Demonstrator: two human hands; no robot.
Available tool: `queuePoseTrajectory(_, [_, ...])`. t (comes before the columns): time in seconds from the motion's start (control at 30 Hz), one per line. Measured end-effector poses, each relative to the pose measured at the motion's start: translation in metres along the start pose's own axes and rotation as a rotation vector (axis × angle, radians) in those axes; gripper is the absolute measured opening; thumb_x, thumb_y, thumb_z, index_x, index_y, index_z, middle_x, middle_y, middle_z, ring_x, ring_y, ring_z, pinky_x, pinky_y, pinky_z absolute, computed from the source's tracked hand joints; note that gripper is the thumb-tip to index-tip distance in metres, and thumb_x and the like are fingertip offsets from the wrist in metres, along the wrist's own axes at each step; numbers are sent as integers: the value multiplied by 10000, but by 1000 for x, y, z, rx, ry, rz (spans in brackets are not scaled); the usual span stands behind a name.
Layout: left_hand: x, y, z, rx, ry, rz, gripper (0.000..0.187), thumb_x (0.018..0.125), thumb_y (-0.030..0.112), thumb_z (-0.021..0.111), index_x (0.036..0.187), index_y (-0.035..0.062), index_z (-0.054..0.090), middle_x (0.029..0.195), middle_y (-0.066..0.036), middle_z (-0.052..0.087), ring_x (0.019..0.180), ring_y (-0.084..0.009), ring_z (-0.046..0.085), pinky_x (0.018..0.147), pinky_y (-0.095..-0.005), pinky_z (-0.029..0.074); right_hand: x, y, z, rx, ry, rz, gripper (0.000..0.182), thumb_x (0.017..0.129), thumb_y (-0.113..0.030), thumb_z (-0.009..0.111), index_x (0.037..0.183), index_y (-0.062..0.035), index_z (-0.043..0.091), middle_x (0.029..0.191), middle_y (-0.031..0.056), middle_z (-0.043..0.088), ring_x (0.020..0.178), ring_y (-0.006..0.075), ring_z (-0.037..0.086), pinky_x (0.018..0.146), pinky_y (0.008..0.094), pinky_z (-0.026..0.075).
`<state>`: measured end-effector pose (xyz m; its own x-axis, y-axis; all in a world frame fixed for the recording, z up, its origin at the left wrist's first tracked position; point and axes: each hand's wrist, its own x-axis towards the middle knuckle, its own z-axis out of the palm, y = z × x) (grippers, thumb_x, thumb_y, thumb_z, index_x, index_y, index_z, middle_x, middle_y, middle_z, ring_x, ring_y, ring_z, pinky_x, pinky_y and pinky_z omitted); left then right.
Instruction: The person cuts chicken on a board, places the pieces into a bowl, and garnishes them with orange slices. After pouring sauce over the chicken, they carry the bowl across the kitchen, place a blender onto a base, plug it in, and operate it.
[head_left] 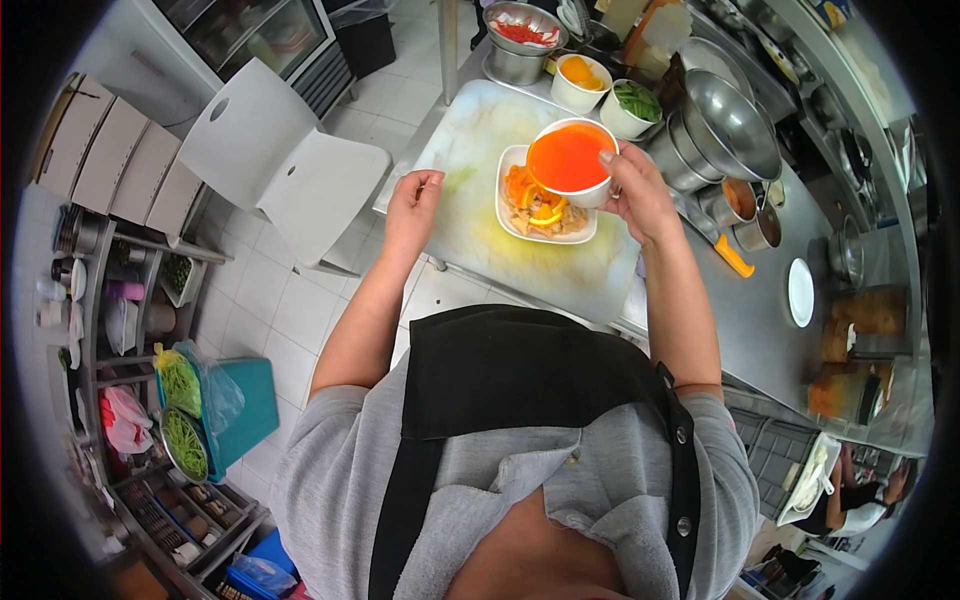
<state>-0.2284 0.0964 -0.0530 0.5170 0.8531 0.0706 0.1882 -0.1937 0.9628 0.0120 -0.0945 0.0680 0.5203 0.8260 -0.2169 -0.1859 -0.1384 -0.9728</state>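
My right hand [640,190] grips a white bowl [603,196] by its right side, thumb over the rim. Bright orange-red liquid [570,158] fills it. The bowl is over a white square dish [548,238] and hides part of it. In that dish lie orange slices [546,212] and light brown pieces [568,222] that look like cooked meat. My left hand [413,205] is at the left edge of a stained white cutting board [480,130]. Its fingers are curled together, with nothing visible in them.
Behind the board stand a metal bowl with red strips [525,30], a tub of orange pieces [581,82] and a tub of green vegetables [634,105]. Right are metal bowls [732,125], an orange-handled utensil [733,256] and a white plate [801,292]. A white chair [325,190] stands left.
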Motion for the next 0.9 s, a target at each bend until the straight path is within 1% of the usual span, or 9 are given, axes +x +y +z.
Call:
queuePoseTrajectory(0.27, [-4,7,11,-1,-35,-5,308,999,296,536,1114,24,622,925,-7,610,842,-93,553,773,-267,476,-15,4,-5,-10,35,10,610,859,-380,699,1330,-51,495,1088,72,623,955,157,635,791,334,533])
queuePoseTrajectory(0.47, [-2,7,14,13,-57,16,302,998,296,538,1124,34,621,951,-9,611,860,-96,557,774,-269,483,-22,1,-6,-15,47,-3,642,848,-377,709,1345,-37,485,1065,75,615,934,142,628,765,319,536])
queuePoseTrajectory(0.57, [-2,10,15,6,-55,17,303,998,300,536,1127,39,621,960,-10,612,867,-97,558,773,-273,486,-23,-2,-4,-31,42,-24,648,845,-373,710,1345,-30,483,1048,71,608,905,131,617,742,301,532])
queuePoseTrajectory(0.77, [-3,7,14,1,-49,-1,312,999,307,533,1129,38,620,963,-11,613,873,-101,560,782,-277,487,-11,2,1,-38,47,-48,644,831,-379,720,1324,-29,500,910,12,577,722,63,513,639,256,474])
queuePoseTrajectory(0.87, [-4,5,10,9,-33,-1,319,998,315,533,1128,37,620,962,-10,614,875,-101,561,782,-279,488,-6,1,5,-53,45,-59,631,830,-392,718,1309,-37,511,848,-16,553,680,47,463,626,244,447])
queuePoseTrajectory(0.9, [-4,4,9,12,-27,7,321,997,317,533,1127,36,620,959,-10,614,875,-100,561,781,-279,488,-4,1,5,-54,46,-56,630,831,-394,716,1309,-39,509,859,-12,566,692,51,480,630,244,449])
